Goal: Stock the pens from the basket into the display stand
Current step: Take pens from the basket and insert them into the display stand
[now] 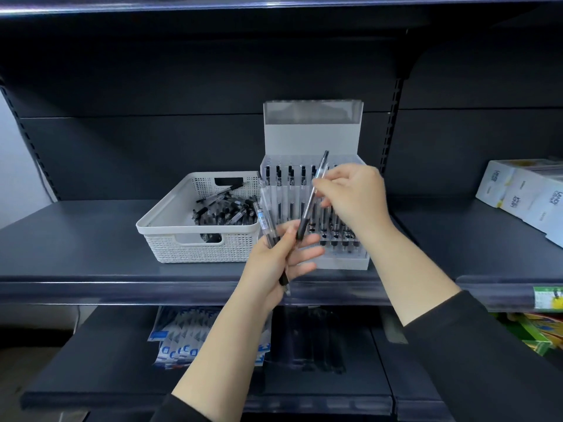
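Observation:
A white perforated basket stands on the dark shelf and holds a heap of black-and-clear pens. Right of it is the clear display stand with a white back card; several pens stand in its slots. My left hand is in front of the stand and grips a pen that runs through the palm. My right hand is higher, over the stand, and pinches a second pen held steeply, its lower tip near my left fingers.
White boxes lie on the shelf at the far right. The shelf has a front rail with a green price tag. Below, a lower shelf carries blue-and-white packets and dark items.

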### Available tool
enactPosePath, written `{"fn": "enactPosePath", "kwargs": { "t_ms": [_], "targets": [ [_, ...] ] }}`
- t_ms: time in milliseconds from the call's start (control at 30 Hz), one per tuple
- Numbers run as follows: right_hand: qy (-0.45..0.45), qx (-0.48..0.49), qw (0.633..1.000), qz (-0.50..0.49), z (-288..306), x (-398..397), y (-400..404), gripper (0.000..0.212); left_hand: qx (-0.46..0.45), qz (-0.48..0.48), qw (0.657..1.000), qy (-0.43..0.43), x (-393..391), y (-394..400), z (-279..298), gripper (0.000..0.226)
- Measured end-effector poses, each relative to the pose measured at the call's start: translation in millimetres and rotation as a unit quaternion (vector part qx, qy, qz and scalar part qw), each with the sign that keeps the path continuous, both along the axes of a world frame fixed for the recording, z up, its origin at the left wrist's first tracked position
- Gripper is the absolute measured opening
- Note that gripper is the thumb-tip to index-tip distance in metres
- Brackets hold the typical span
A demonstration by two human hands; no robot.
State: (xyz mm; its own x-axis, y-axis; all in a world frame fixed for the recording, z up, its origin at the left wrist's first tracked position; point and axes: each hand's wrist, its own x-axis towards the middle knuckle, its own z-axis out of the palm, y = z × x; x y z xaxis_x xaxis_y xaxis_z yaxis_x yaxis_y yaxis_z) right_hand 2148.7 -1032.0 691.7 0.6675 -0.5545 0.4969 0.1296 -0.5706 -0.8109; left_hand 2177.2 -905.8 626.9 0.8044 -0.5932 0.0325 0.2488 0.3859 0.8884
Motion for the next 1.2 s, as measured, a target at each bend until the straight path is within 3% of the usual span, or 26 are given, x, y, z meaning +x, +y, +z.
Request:
{"fn": "enactPosePath", "kwargs": {
  "t_ms": [100, 300, 533, 1000, 1200],
  "targets": [
    [-0.056, 0.032, 0.997, -0.038, 5.5, -1.1, -6.6, 0.014, -0.003, 0.024, 1.0, 0.01, 5.4, 3.2, -1.4, 0.019],
    [-0.101, -0.017, 0.991, -0.088, 0.3, -0.7, -12.9, 0.007, -0.009, 0.047, 0.998, 0.032, 11.4, 6.6, -6.3, 0.021],
    [-0.063, -0.09, 0.99, -0.088, -10.8, 5.4, -9.3, 0.005, -0.006, 0.052, 0.998, 0.03, 12.8, 8.6, -6.1, 0.021],
    [-0.059, -0.119, 0.988, -0.082, -10.8, 6.7, -2.7, 0.007, -0.013, 0.062, 0.998, 0.03, 15.7, 11.8, -4.7, 0.021],
    [0.009, -0.171, 0.981, -0.089, -11.6, 9.9, -2.6, 0.011, -0.015, 0.062, 0.998, 0.025, 16.0, 13.4, -4.0, 0.02]
  ]
}}
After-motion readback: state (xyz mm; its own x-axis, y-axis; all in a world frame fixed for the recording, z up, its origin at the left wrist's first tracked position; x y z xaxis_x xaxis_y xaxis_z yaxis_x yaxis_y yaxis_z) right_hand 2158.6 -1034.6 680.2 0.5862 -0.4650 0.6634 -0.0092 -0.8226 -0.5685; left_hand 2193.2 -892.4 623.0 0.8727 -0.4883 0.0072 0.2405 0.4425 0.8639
